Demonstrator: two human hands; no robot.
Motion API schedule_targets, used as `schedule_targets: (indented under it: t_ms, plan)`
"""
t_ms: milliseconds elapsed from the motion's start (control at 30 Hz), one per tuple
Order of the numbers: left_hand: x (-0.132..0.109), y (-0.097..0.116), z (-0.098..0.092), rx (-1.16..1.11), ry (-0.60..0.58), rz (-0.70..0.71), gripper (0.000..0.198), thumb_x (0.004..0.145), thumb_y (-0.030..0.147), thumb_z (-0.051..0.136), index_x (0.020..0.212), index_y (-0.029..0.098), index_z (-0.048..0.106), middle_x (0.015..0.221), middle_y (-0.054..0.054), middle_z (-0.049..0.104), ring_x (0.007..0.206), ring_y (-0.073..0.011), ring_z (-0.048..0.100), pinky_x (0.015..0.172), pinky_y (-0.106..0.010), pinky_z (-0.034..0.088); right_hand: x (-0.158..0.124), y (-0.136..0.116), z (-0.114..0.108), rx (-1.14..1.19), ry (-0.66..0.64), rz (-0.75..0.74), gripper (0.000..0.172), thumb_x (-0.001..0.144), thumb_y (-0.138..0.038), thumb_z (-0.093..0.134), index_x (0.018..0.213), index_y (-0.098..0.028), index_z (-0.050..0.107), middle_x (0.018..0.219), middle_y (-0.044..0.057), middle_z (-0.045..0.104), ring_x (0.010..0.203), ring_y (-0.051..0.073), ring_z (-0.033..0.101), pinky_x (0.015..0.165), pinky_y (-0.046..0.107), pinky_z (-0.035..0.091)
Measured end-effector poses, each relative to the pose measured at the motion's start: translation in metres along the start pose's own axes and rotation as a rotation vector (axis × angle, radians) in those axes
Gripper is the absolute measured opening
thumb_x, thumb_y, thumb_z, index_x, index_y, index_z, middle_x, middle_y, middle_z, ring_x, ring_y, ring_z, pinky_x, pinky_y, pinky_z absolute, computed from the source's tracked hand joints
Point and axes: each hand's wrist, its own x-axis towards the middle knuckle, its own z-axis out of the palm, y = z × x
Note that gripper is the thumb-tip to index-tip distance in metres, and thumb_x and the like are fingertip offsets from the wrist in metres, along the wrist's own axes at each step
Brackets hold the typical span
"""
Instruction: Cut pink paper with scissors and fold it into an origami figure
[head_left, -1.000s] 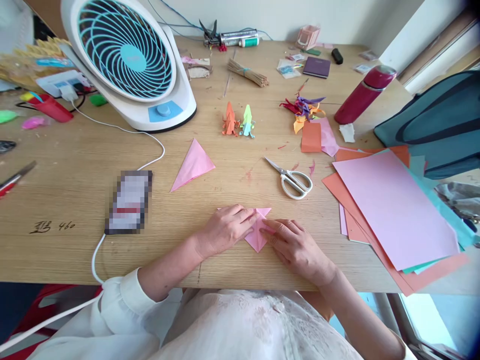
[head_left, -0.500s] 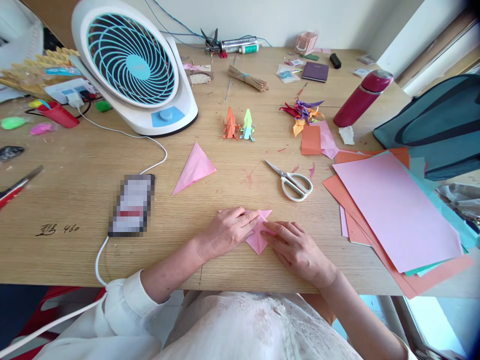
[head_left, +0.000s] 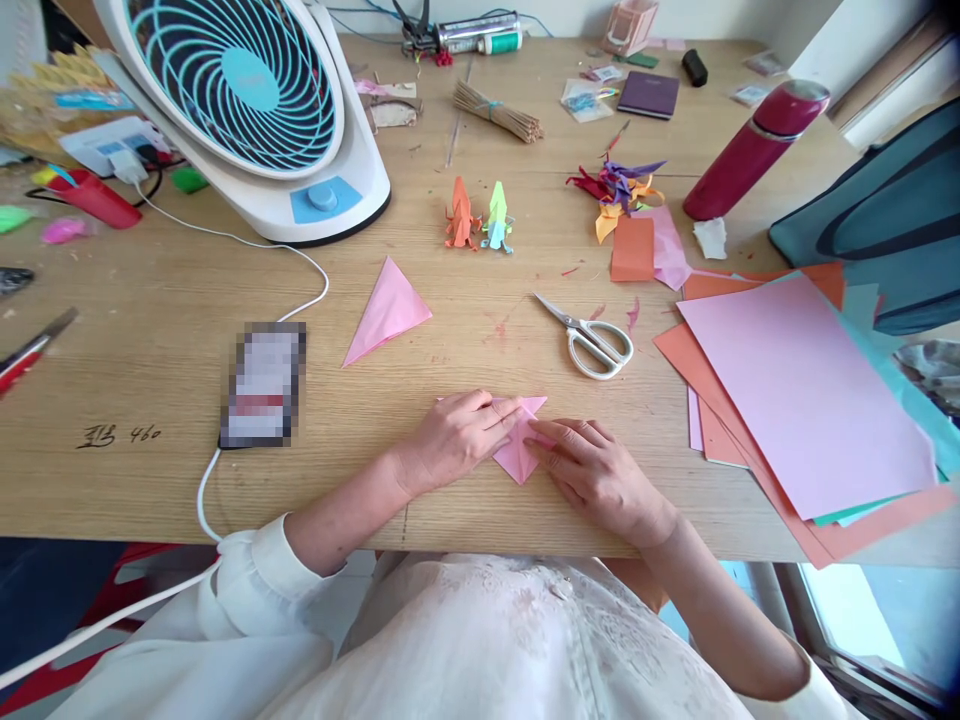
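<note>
A folded sheet of pink origami paper (head_left: 517, 462) lies on the table before me, one point toward me and others spreading sideways. My left hand (head_left: 461, 435) is closed on its left part, fingertips pressing near the middle crease. From the other side my right hand (head_left: 592, 475) pinches the right flap between thumb and fingers. Both hands hide much of the paper. Farther off to the left rests a pink folded triangle (head_left: 388, 312). White-handled scissors (head_left: 592, 342) lie beyond my right hand, blades pointing up and left.
A stack of coloured paper (head_left: 810, 400) covers the right side, near a red flask (head_left: 757, 150). Two small origami figures (head_left: 461, 215) stand mid-table. At left are a phone (head_left: 264, 385) with a white cable and a fan (head_left: 255, 110). Paper cranes (head_left: 619, 190) lie farther back.
My view has tilted slightly downward, so the table things appear higher in the picture. Both hands keep nearly the same hold on the pink paper.
</note>
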Motion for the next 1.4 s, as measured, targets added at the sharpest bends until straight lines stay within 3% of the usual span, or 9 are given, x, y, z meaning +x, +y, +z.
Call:
schedule_targets:
  t_ms: [967, 1400]
  plan:
    - [-0.001, 0.001, 0.0, 0.063, 0.006, 0.027, 0.035, 0.098, 0.018, 0.049, 0.133, 0.019, 0.054, 0.132, -0.006, 0.064, 0.098, -0.0164, 0.061, 0.087, -0.031, 0.05, 0.001, 0.0, -0.002, 0.014, -0.012, -0.001, 0.038, 0.094, -0.01, 0.051, 0.129, -0.018, 0.061, 0.14, 0.013, 0.057, 0.117, 0.028, 0.057, 0.088, 0.045, 0.051]
    - [-0.002, 0.001, -0.001, 0.089, -0.014, 0.031, 0.033, 0.097, 0.017, 0.049, 0.129, 0.021, 0.057, 0.136, -0.002, 0.061, 0.097, -0.0168, 0.059, 0.085, -0.032, 0.049, -0.001, -0.014, -0.014, 0.004, -0.058, -0.133, 0.034, 0.1, -0.01, 0.038, 0.126, -0.011, 0.06, 0.132, 0.016, 0.062, 0.124, 0.027, 0.054, 0.091, 0.044, 0.044]
